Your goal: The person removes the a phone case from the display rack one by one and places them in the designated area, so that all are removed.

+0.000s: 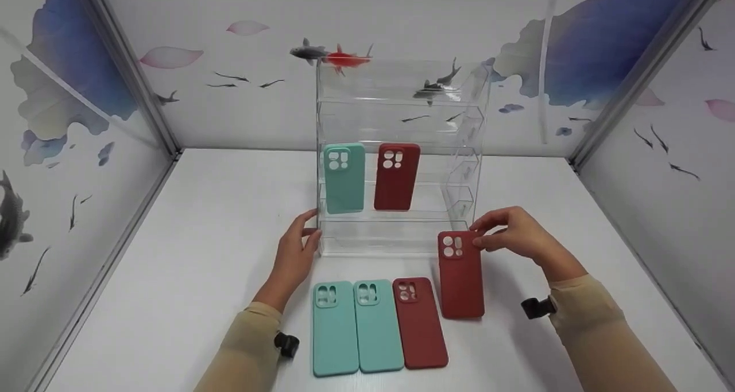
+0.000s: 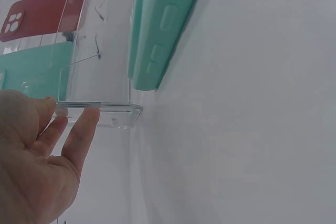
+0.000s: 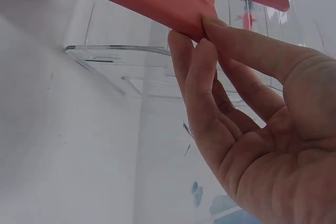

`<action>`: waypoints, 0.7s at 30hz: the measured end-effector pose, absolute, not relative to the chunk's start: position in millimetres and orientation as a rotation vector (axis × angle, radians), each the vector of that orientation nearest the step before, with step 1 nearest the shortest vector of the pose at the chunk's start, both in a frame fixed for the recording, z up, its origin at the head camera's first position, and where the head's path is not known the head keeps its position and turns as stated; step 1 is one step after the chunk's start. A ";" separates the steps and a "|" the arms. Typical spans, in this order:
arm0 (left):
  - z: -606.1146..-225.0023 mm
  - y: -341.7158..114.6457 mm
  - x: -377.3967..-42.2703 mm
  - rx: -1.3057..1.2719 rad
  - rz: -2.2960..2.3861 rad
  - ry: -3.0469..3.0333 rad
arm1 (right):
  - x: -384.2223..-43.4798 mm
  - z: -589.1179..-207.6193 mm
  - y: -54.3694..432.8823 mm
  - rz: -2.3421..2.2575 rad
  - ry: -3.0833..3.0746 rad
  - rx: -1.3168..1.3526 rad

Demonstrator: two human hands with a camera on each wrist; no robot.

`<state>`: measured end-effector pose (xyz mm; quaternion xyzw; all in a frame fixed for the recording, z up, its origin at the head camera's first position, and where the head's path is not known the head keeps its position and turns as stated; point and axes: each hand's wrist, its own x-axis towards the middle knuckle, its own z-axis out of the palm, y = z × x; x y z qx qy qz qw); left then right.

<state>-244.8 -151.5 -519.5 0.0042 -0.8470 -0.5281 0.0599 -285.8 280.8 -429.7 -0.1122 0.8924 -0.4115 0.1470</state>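
My right hand (image 1: 514,237) pinches the upper right corner of a red phone case (image 1: 462,283) between thumb and fingers, as the right wrist view also shows. That case hangs in front of the right end of a clear acrylic display rack (image 1: 396,240). At the rack's left side, my left hand (image 1: 296,254) touches the edge with its fingertips; in the left wrist view the fingers (image 2: 84,135) lie against the clear panel. A teal phone case (image 1: 344,179) and another red phone case (image 1: 397,177) stand side by side on a middle tier of the rack.
Two teal cases (image 1: 335,334) (image 1: 380,329) and one red case (image 1: 422,329) lie in a row on the white table (image 1: 172,266) in front of the rack. Patterned panels (image 1: 241,105) with metal corner posts (image 1: 126,65) enclose the table at the back and sides.
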 end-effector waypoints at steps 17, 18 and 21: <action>-517.7 -151.6 -244.6 0.005 -1.620 -2.556 | -273.2 -468.7 285.2 -1.154 2.471 -0.252; -517.6 -151.4 -244.5 0.004 -1.619 -2.555 | -272.6 -470.6 285.0 -1.157 2.467 -0.251; -517.2 -151.1 -244.3 0.008 -1.615 -2.557 | -271.1 -475.8 284.7 -1.163 2.462 -0.240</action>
